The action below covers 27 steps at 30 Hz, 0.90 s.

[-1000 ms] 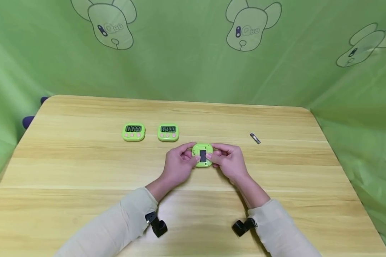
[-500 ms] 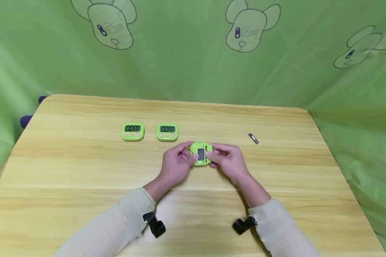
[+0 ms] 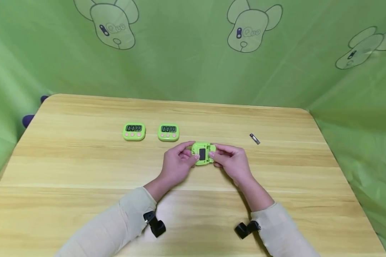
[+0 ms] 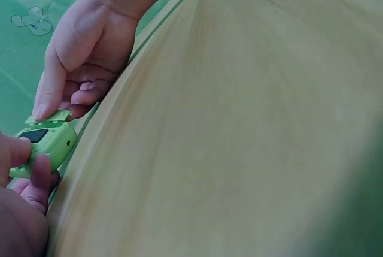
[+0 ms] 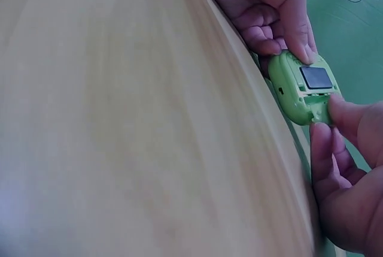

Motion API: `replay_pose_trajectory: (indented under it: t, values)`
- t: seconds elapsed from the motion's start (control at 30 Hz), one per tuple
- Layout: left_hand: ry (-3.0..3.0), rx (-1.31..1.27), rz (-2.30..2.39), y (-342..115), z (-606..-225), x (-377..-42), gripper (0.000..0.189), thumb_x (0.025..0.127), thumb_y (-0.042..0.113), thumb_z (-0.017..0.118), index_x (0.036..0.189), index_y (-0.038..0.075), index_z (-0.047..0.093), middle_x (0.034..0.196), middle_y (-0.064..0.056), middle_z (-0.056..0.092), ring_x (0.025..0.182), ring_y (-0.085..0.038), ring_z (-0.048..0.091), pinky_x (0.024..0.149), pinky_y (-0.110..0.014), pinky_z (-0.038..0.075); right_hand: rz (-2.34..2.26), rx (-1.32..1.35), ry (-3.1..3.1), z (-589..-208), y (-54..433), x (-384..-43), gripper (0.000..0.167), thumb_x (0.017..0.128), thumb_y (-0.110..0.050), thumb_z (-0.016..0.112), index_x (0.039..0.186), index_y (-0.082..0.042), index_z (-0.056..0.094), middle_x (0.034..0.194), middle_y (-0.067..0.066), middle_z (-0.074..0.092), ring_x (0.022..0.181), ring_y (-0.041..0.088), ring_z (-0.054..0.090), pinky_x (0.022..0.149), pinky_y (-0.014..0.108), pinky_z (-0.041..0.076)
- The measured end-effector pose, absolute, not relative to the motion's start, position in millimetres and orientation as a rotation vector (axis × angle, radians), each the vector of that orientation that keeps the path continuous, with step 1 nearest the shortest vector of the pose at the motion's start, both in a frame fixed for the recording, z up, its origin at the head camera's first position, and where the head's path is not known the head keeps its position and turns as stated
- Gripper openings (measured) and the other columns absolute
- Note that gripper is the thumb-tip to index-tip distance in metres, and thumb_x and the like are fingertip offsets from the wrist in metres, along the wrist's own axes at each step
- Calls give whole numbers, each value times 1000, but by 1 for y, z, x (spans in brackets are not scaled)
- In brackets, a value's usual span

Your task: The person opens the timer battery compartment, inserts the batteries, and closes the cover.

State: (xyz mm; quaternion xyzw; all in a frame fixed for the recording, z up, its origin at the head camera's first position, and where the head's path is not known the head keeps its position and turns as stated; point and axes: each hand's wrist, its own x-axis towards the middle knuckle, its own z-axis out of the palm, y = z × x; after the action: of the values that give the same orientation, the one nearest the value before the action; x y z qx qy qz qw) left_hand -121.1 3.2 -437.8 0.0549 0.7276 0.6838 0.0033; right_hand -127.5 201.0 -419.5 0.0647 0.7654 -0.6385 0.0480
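Back side up, a green digital timer [image 3: 198, 146] with a dark rectangle on its back is held between both hands above the table. My left hand [image 3: 177, 162] grips its left side, thumb on the back. With thumb and fingers, my right hand [image 3: 234, 163] pinches the green battery cover [image 3: 213, 147], which sticks out past the timer's right edge. In the right wrist view, an uncovered slot shows between the dark rectangle and the cover [image 5: 322, 110]. Whether the cover is fully separate from the timer [image 5: 292, 89], I cannot tell.
Two more green timers, one at the left [image 3: 134, 131] and one nearer the middle [image 3: 168, 132], lie face up showing zeros. A small battery [image 3: 255, 139] lies right of the hands. Green curtains surround the wooden table [image 3: 193, 217].
The right hand has shifted slightly to the right, pulling the battery cover outward from the timer's back. A gap has appeared beside the dark rectangle. The left hand keeps its grip.
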Motion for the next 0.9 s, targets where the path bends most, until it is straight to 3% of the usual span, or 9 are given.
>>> replay_pose_trajectory:
  t: [0.2, 0.47, 0.6, 0.9]
  values:
    - [2252, 178, 2196, 4, -438, -121, 44, 82, -5, 78, 125, 2, 68, 83, -10, 64, 66, -17, 62, 58, -22, 57, -1915, 243, 2333, -416, 212, -126, 39, 86, 5, 75, 125, 3, 67, 97, 17, 66, 73, 17, 69, 73, 34, 62]
    - [2222, 154, 2220, 3, -439, -122, 45, 82, -6, 78, 125, 2, 68, 83, -10, 64, 65, -15, 62, 58, -21, 57, -1412, 59, 2825, -415, 228, -129, 31, 84, -7, 81, 113, -2, 74, 88, 9, 72, 73, 16, 65, 64, 22, 57]
    - [2204, 148, 2225, 3, -439, -121, 45, 82, -5, 79, 125, 2, 68, 85, -11, 63, 66, -16, 60, 57, -20, 56, -1267, 35, 2901, -415, 230, -131, 29, 85, -11, 81, 112, -2, 75, 86, 5, 72, 73, 18, 62, 62, 22, 52]
    - [2188, 166, 2229, 2, -442, -121, 46, 82, -4, 79, 126, 2, 67, 86, -11, 63, 66, -14, 61, 58, -20, 56, -1420, 163, 2800, -417, 235, -129, 27, 84, -10, 81, 109, -3, 75, 90, 8, 70, 69, 15, 62, 56, 20, 55]
